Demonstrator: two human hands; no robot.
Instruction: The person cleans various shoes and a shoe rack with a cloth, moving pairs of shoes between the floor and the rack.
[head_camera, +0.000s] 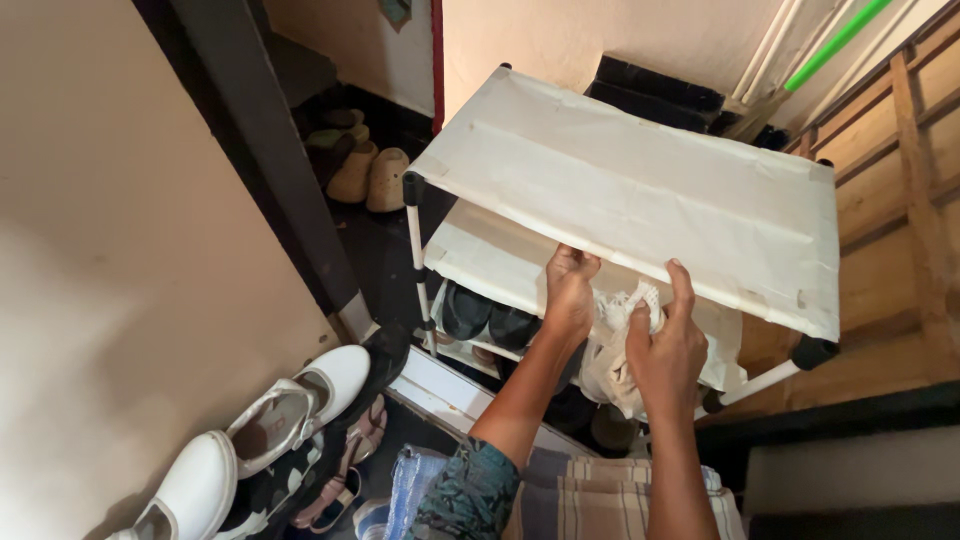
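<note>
Just under the front edge of the shoe rack (640, 190), the left hand (570, 295) curls its fingers (575, 262) up against the cream fabric top shelf, pressed together on its rim. Beside it, the right hand (665, 350) pinches a bundle of white cloth (625, 340), thumb and fingers closed around it, one finger raised. Below the fingers, dark shoes (490, 320) sit on a lower shelf. Far left of them, white shoes (290, 405) lie on the floor.
</note>
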